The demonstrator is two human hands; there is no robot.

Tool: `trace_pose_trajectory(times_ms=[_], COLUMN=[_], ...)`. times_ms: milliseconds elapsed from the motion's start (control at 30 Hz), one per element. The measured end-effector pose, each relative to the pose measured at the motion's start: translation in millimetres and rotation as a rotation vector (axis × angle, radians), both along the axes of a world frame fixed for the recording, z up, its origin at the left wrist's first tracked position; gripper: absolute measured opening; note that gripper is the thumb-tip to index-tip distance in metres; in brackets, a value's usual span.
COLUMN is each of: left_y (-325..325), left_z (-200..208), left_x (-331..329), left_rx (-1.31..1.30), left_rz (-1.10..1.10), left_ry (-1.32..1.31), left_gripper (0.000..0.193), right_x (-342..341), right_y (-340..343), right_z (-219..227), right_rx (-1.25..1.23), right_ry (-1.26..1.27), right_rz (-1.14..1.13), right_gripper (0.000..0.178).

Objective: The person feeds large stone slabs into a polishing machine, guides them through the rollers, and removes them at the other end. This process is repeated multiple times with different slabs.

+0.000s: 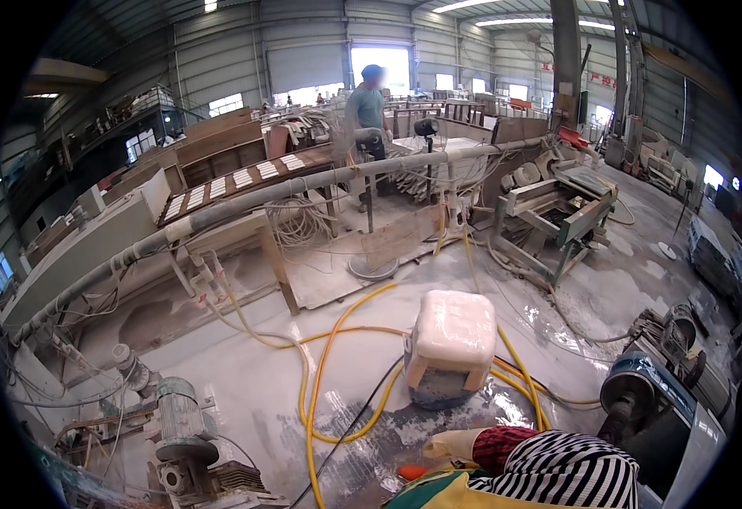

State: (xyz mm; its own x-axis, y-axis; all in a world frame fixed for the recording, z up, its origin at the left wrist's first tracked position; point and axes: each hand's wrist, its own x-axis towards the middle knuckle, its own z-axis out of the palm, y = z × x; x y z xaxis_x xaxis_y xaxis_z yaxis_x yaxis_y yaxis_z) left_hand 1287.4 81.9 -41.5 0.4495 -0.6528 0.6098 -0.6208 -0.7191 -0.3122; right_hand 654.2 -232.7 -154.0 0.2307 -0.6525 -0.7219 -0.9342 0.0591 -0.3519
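Note:
My right arm, in a black-and-white striped sleeve with a red checked cuff, bends across the lower edge. My right hand (456, 444), in a pale beige glove, is close to my body; its fingers are mostly hidden. Just beside it shows a small orange thing (411, 472), of a kind I cannot make out; whether the hand touches it is unclear. Green and yellow clothing (439, 494) lies below. Beyond the hand stands a stool-like block (454, 327) with a shiny white top and a dark base. My left hand is out of view.
Yellow and orange hoses (313, 424) loop over the wet floor around the block. A motor (186, 417) stands at lower left, a blue-green machine (647, 382) at right. A long pipe (261, 193) crosses ahead. Farther back are a wooden frame (557, 208) and a standing person (366, 106).

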Motion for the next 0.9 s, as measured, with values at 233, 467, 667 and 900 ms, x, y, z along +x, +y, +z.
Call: trace_pose_trajectory(times_ms=[233, 467, 667, 900], left_y=[2, 0, -5, -5], left_z=[0, 4, 11, 23], left_x=[16, 9, 5, 6], left_rx=[0.116, 0.023, 0.022, -0.011], left_rz=[0.057, 0.055, 0.045, 0.000], left_ry=[-0.307, -0.216, -0.188, -0.186], left_gripper=[0.025, 0.028, 0.025, 0.026], right_x=[18, 53, 52, 46], right_y=[-8, -29, -45, -55], right_z=[10, 55, 17, -28], right_rx=[0.011, 0.031, -0.015, -0.299], right_ry=[0.008, 0.019, -0.060, -0.074], right_rz=[-0.005, -0.002, 0.034, 0.423], right_gripper=[0.048, 0.050, 0.050, 0.036])
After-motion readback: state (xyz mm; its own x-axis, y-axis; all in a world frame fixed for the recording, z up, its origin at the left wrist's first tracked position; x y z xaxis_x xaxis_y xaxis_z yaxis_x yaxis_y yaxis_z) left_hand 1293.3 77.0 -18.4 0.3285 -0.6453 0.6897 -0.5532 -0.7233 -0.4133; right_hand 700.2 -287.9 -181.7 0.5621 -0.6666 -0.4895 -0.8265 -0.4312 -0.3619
